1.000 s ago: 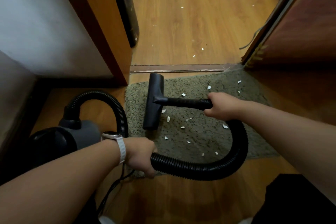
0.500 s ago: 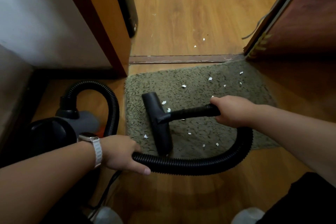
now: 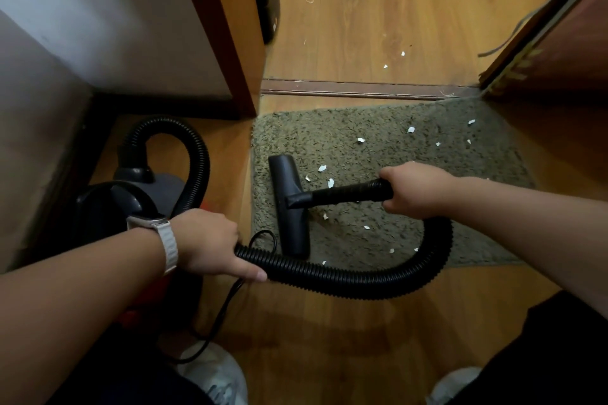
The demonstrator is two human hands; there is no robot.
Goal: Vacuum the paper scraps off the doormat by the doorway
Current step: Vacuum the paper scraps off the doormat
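Observation:
A grey-green shaggy doormat (image 3: 378, 230) lies just inside the door threshold, dotted with several white paper scraps (image 3: 322, 168). The black vacuum nozzle (image 3: 291, 210) rests flat on the mat's left part. My right hand (image 3: 416, 189) grips the black wand (image 3: 348, 192) behind the nozzle. My left hand (image 3: 210, 243), with a white watch on its wrist, holds the black ribbed hose (image 3: 345, 279), which curves along the mat's near edge. The dark vacuum body (image 3: 131, 204) stands on the floor to the left.
A brown door frame (image 3: 230, 43) and white wall close the left side; an open wooden door (image 3: 559, 29) stands at right. Beyond the metal threshold strip (image 3: 362, 89) the wooden floor holds more scraps. A black power cord (image 3: 227, 302) trails by my shoes (image 3: 217, 375).
The nozzle has been drawn back from the mat's far left edge toward me. Scraps on the mat's left part are fewer. My left hand slid left along the hose.

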